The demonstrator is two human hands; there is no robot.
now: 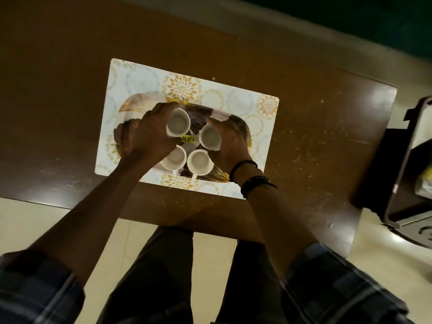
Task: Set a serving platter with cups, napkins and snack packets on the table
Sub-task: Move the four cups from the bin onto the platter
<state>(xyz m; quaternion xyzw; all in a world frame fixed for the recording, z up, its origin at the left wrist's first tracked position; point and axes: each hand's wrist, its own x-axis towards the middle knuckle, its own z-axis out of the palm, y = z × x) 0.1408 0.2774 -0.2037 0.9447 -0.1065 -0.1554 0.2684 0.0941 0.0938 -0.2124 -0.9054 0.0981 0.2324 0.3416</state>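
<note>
Each hand grips a cup: left hand (145, 136), right hand (230, 146), apparently arranging four cups mid-platter (131, 106), near the desk (304, 136) front edge.

Platter (131, 101): middle and left end covered by both hands and four cups; pattern blurred.
Yellow sticker (188, 138): between the hands, print too small to read.
Dark object (402, 164): right of the right hand (230, 146), cut by frame edge.

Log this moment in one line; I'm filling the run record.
stage: arranging cups | left hand: holding far-left cup | right hand: holding far-right cup | platter: four cups, on placemat
</note>
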